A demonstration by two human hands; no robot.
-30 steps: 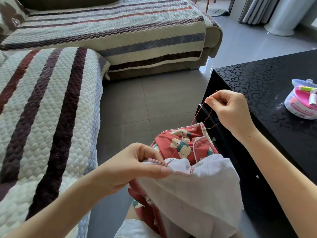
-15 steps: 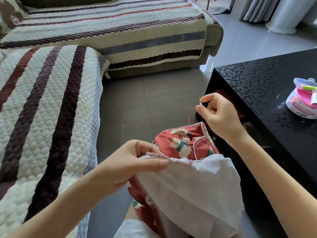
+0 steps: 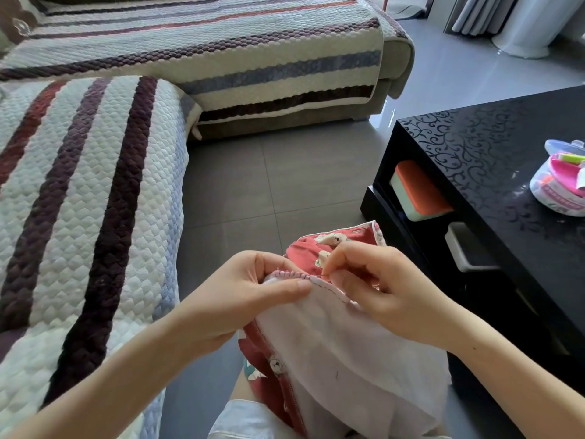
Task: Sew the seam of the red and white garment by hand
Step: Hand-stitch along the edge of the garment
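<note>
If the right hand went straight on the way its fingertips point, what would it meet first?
The stitched seam of the garment, right at the needle it pinches; just past that, the left hand's thumb pinching the same edge. Depth is unclear.

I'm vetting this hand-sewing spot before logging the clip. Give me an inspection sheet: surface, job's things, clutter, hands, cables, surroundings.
Surface: black patterned table at right; the work is held over the lap, not on it.
Job's things: red and white garment, its pink-stitched seam uppermost; sewing kit tub on the table.
Clutter: orange and green box on the table's shelf.
Hands: left hand pinches the garment at the seam; right hand pinches what looks like a needle there.
Cables: nothing seen.
Surroundings: striped sofa cover, grey tile floor, curtains.
</note>
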